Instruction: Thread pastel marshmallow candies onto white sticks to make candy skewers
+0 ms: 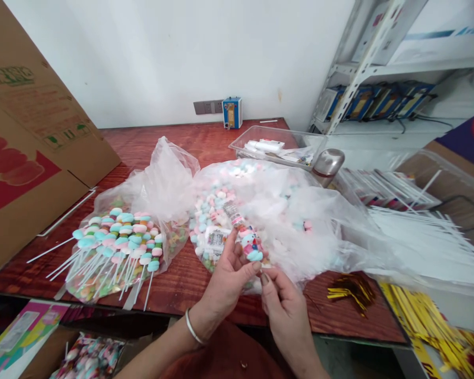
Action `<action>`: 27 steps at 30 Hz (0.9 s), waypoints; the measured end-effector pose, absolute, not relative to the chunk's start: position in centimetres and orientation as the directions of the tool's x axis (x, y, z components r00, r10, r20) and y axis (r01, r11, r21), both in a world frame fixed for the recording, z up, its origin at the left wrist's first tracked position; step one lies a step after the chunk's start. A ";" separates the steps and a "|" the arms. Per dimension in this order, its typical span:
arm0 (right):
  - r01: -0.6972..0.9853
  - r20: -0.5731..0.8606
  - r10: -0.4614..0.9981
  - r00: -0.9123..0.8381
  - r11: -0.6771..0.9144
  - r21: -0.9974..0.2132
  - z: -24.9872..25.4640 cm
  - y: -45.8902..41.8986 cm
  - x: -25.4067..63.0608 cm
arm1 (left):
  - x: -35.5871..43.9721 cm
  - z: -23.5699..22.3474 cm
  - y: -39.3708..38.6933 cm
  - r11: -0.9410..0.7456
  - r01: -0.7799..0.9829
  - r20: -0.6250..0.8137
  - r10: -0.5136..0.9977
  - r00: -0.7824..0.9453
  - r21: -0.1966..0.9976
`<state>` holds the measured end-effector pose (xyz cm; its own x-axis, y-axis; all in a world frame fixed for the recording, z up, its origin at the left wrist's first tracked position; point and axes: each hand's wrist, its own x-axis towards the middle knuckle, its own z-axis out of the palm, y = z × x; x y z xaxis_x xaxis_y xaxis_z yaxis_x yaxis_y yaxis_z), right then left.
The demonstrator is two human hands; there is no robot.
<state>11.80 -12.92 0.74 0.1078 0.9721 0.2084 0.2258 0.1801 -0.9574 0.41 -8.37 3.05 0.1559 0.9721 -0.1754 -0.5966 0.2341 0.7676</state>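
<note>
Clear plastic bag (284, 221): marshmallows (211, 205) inside. Over its near edge, left hand (227, 271) grips one wrapped skewer (249, 241); right hand (286, 302) pinches its base. Left of bag: second bag (168, 179), gummies (85, 284). Behind: one tray (260, 157).

My left hand (229, 271) and right hand (286, 305) hide the lower end of the wrapped candy (249, 243). The print on its wrapper is too small to read. On the counter (138, 145), a cloudy plastic bag (284, 221) veils marshmallows (213, 202). At the counter's left end, the cardboard box (31, 137) runs out of view; below the counter, the carton (43, 352) is cut off.
</note>
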 end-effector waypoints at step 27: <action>0.855 0.684 0.710 -0.167 0.451 -0.258 3.0 -10.5 13.6 | 0.0 3.8 -8.8 0.350 -0.459 -0.217 0.923 0.318 0.816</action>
<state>13.63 -10.52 2.96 -0.1674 0.7096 0.6844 0.8545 0.4506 -0.2583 -0.01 -8.81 3.83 0.3176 0.9230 -0.2172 -0.4594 0.3502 0.8163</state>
